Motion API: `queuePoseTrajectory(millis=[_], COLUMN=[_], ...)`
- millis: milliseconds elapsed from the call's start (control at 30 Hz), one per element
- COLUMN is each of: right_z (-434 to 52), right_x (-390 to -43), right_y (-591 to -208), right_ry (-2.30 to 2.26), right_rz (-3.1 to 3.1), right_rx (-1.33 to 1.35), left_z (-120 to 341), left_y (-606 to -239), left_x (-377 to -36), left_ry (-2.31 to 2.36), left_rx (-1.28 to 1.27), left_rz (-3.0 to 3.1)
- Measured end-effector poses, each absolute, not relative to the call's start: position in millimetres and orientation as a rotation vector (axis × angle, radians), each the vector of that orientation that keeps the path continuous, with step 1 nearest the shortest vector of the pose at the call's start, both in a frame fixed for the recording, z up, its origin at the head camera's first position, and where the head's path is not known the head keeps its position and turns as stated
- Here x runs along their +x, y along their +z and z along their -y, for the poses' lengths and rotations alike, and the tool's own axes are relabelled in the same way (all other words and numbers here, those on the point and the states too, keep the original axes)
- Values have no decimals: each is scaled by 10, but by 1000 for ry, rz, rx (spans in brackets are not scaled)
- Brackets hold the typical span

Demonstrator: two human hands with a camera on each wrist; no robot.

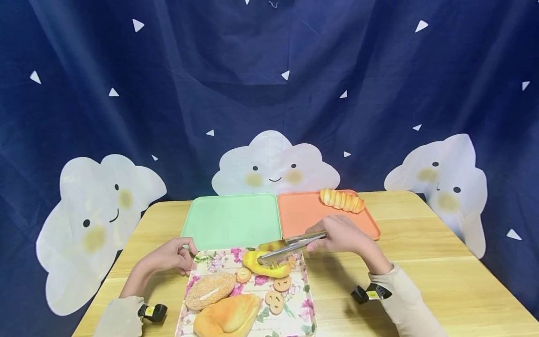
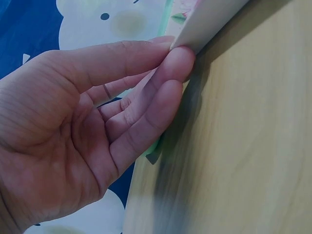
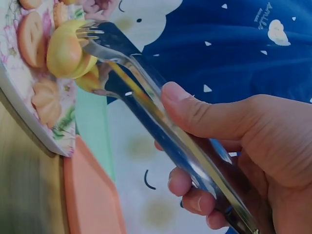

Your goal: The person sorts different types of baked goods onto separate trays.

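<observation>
The yellow bread (image 1: pixel 262 268) lies at the far edge of the floral tray (image 1: pixel 297 304), beyond the fingertips of your right hand (image 1: pixel 338 234), at the end of the tongs (image 1: pixel 296 245) you grip. Your thumb presses one arm of the tongs and your fingers curl round the other; the arms stand slightly apart, with one toothed end against the bread and the other on its far side, though you cannot tell whether that second end touches. Your left hand (image 1: pixel 170 256) pinches the tray's rim near its far left corner between thumb and fingers. Around the bread sit a round cookie (image 1: pixel 243 275) at its left, a shell cookie (image 3: pixel 47 103) at its right, and a button cookie (image 1: pixel 282 283) and a pretzel cookie (image 1: pixel 275 302) on your side of it. The sesame bread (image 1: pixel 212 289) and the big bun (image 1: pixel 229 314) fill the tray's left part. Beyond, the green tray (image 1: pixel 236 220) and the orange tray (image 1: pixel 296 213) lie side by side on the wooden table (image 1: pixel 421 262), a striped roll (image 1: pixel 341 201) in the orange one's far right corner. Behind hangs a dark blue curtain (image 1: pixel 189 70) printed with white triangles and smiling clouds (image 1: pixel 275 164).
</observation>
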State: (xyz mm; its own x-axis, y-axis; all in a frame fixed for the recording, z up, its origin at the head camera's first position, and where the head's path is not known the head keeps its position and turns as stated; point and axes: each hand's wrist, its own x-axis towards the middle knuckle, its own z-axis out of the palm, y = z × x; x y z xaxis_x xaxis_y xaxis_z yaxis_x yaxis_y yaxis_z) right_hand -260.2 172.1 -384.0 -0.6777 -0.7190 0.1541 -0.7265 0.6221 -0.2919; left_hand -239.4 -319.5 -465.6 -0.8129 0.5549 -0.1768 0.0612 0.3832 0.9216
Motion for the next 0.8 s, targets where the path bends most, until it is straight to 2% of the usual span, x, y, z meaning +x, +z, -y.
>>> queuePoseTrajectory(millis=[167, 500, 800], right_z=[-1762, -1959, -2125], right_x=[-2594, -2598, -2665], right_y=[-3807, -3635, -3599], right_ry=[533, 587, 586], right_rz=[2723, 2604, 2559], right_rx=[1219, 936, 784], left_z=[3218, 3211, 3178], left_y=[-4681, -4659, -4605], left_x=[-2369, -2425, -2482], left_ry=[1434, 1401, 1331], left_rx=[526, 537, 538], left_rz=[-2174, -2163, -2212])
